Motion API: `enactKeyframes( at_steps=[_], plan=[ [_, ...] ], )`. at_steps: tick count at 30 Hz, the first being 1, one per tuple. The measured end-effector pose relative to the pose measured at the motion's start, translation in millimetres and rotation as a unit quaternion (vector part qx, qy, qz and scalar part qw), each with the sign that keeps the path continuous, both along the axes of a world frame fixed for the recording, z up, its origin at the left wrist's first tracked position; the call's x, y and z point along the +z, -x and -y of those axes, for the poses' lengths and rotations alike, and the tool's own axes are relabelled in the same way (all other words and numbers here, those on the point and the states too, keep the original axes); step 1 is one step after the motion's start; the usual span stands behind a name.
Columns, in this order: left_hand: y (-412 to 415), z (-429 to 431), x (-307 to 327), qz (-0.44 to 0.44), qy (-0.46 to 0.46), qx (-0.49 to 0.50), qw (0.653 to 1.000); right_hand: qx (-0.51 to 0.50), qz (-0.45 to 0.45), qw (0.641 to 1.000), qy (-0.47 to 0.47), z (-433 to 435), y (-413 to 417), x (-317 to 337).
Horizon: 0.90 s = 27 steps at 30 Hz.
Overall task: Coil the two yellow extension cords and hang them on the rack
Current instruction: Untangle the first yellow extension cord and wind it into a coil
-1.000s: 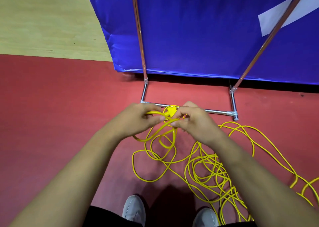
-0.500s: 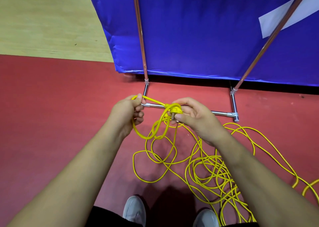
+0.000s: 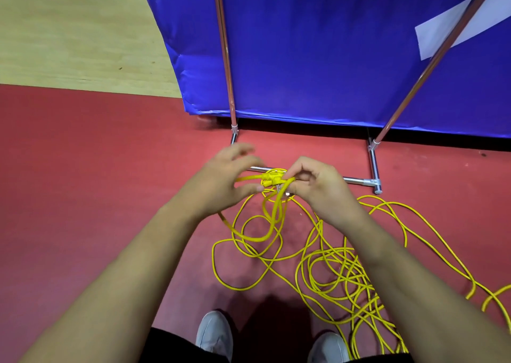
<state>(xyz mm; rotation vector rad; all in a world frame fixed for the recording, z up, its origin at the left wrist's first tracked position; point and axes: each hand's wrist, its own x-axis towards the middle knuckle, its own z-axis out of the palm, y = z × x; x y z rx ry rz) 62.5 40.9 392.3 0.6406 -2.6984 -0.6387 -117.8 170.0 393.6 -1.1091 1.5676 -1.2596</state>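
We are at the very start of coiling. One loop [image 3: 265,237] hangs from our hands at the centre of the frame, while nearly all of the cords [image 3: 345,274] lie loose on the red floor [image 3: 83,197] at lower right.

Our right hand [image 3: 318,188] pinches the plug [image 3: 272,180] and the strand beside it between thumb and fingertips. Our left hand [image 3: 221,180] is blurred, its fingers spread and fairly straight. A strand runs between its thumb and fingers, yet we see no closed grip on it.

Next, we judge, the left hand must draw up slack and lay a matching turn into the right without dragging the tangle along.

The cords are thin, bright yellow and limp, heaped in overlapping rings, and we cannot tell one from the other. The rack [image 3: 356,181] stands just beyond our hands, its base bar behind the plug.
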Motion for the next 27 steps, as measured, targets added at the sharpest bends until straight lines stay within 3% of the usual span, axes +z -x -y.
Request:
enactKeyframes(
  at_steps=[2,5,7,9,12,14,16,17,19,21,23,27],
  plan=[
    [6,-8,3,0.012,-0.098,-0.035,0.995,0.006,0.025,1.000,-0.001,1,-3,0],
    [11,-9,3,-0.021,-0.206,0.084,0.975,-0.026,0.027,0.999,-0.001,1,-1,-2],
    [11,-1,2,-0.127,-0.344,0.222,0.903,-0.084,-0.013,0.996,0.003,1,7,-5],
    [8,7,2,-0.212,-0.413,0.321,0.825,-0.140,-0.060,0.988,-0.006,0,17,-10],
    [0,13,0,-0.239,-0.407,0.365,0.802,-0.160,-0.208,0.962,-0.083,-3,31,-26],
    [-4,14,0,-0.240,-0.387,0.337,0.824,-0.161,-0.314,0.919,-0.178,-6,34,-35],
    [-4,9,3,-0.175,-0.333,0.288,0.881,-0.175,-0.365,0.884,-0.233,-8,34,-37],
    [-4,6,4,-0.127,-0.312,0.263,0.904,-0.182,-0.362,0.883,-0.236,-8,34,-35],
    [-2,0,4,-0.019,-0.290,0.226,0.930,-0.191,-0.283,0.916,-0.211,-5,35,-30],
    [-4,-2,1,0.081,-0.283,0.203,0.934,-0.194,-0.169,0.946,-0.198,-3,35,-28],
    [-7,-3,1,0.141,-0.279,0.175,0.934,-0.225,-0.111,0.945,-0.208,-2,38,-33],
    [-9,-4,8,0.155,-0.234,0.135,0.950,-0.250,-0.231,0.907,-0.248,-6,50,-39]
  ],
)
